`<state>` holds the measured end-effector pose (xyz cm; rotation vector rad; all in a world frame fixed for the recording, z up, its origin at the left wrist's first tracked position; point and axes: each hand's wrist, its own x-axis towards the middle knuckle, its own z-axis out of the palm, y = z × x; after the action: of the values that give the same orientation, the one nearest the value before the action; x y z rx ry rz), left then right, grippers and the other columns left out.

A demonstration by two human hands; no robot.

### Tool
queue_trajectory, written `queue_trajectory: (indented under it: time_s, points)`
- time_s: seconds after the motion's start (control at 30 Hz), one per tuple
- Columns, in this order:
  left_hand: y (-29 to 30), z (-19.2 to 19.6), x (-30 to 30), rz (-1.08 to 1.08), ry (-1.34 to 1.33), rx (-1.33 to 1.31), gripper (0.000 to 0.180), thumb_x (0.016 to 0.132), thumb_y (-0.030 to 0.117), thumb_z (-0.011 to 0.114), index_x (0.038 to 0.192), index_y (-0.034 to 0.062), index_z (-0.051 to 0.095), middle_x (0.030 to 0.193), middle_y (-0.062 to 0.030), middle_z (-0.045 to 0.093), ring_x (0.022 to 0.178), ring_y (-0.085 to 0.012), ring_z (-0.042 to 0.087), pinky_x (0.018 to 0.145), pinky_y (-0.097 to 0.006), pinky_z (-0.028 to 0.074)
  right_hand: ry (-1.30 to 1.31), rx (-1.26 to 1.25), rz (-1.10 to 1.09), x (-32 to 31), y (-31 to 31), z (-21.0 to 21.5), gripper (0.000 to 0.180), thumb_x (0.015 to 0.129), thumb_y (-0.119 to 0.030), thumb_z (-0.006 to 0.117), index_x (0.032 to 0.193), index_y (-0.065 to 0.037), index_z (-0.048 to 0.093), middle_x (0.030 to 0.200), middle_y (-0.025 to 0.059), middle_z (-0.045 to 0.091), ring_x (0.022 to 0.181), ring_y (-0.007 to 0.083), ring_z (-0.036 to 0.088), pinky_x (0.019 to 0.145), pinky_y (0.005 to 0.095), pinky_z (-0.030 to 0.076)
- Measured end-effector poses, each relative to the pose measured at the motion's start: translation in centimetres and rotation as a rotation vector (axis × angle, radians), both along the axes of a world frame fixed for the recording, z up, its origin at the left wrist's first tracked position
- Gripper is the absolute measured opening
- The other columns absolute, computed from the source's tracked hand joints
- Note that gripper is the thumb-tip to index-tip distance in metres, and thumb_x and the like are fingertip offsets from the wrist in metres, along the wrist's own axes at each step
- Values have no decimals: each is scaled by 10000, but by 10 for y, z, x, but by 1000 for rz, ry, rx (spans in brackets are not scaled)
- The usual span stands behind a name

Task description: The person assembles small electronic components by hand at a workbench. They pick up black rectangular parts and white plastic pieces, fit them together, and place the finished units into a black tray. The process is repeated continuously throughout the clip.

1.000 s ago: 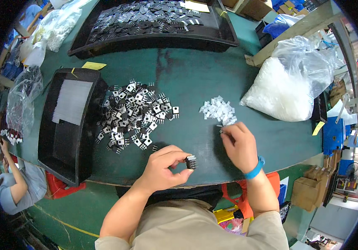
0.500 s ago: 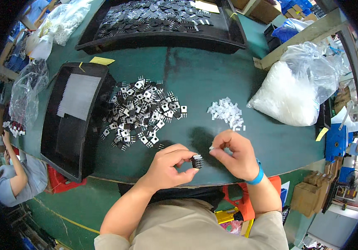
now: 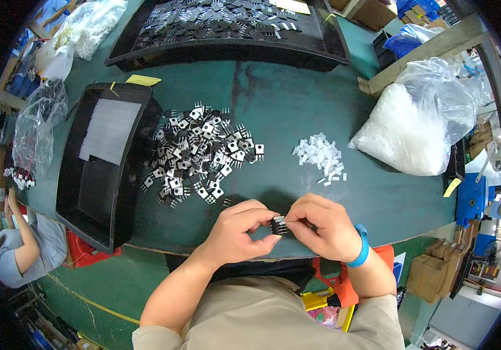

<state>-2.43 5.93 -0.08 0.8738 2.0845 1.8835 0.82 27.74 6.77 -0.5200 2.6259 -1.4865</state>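
Note:
Between the thumb and forefinger of my left hand (image 3: 234, 232) is a small stack of black transistors (image 3: 277, 226), with whitish bits along its upper side. My right hand (image 3: 324, 228), with a blue band at the wrist, is closed in a pinch against the right side of that stack. The small white piece it carries is mostly hidden by the fingertips. Ahead and to the left lies a heap of loose three-legged transistors (image 3: 195, 154), black with silvery tabs. A smaller pile of little white pieces (image 3: 318, 153) lies beyond my right hand.
A black tray (image 3: 95, 192) with a white ribbed sheet stands at left. Across the back sits a larger black tray (image 3: 227, 56) full of dark components. A clear bag of white pieces (image 3: 405, 131) rests at right by a beam. Another person's arm (image 3: 25, 242) shows at far left.
My right hand has moved left and slightly down, bringing the white piece from the gap beside the stack up against it. My left hand has barely shifted.

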Motion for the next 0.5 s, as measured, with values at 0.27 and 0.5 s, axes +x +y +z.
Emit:
queue_trajectory:
  time_s: [0.27, 0.5]
  points:
    - [-1, -2, 1, 9, -19, 15, 362, 698, 48, 841, 1036, 25, 712, 866, -39, 648, 638, -114, 537, 548, -252, 468, 95, 1, -32, 12, -2, 4, 285, 778, 98, 625, 1023, -1, 731, 935, 134, 680, 756, 248, 667, 670, 324, 538]
    - [-1, 0, 2, 4, -26, -12, 364, 700, 57, 844, 1037, 17, 710, 869, -47, 655, 660, -127, 571, 560, -256, 480, 10, -28, -141, 18, -3, 1, 240, 804, 86, 604, 994, 4, 726, 873, 135, 697, 697, 219, 669, 626, 316, 527]
